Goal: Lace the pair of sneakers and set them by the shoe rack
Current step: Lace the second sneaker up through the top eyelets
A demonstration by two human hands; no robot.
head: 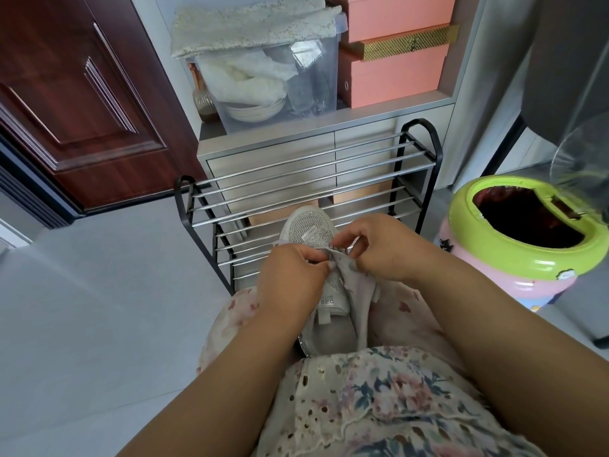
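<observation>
A white and silver sneaker (pixel 308 232) lies on my lap, toe pointing away toward the shoe rack (pixel 309 179). My left hand (pixel 290 275) pinches the shoe's left eyelet edge near the tongue. My right hand (pixel 382 249) pinches the right flap of the upper at the eyelets, fingers curled. The two hands meet over the middle of the shoe. A lace is too small to make out between the fingers. The second sneaker is not in view.
The black metal rack with chrome bars stands against a grey drawer cabinet (pixel 270 153). A green and pink bin (pixel 527 239) sits to the right. A dark red door (pixel 75 100) is at the left. Grey tiled floor (pixel 99 308) spreads to the left.
</observation>
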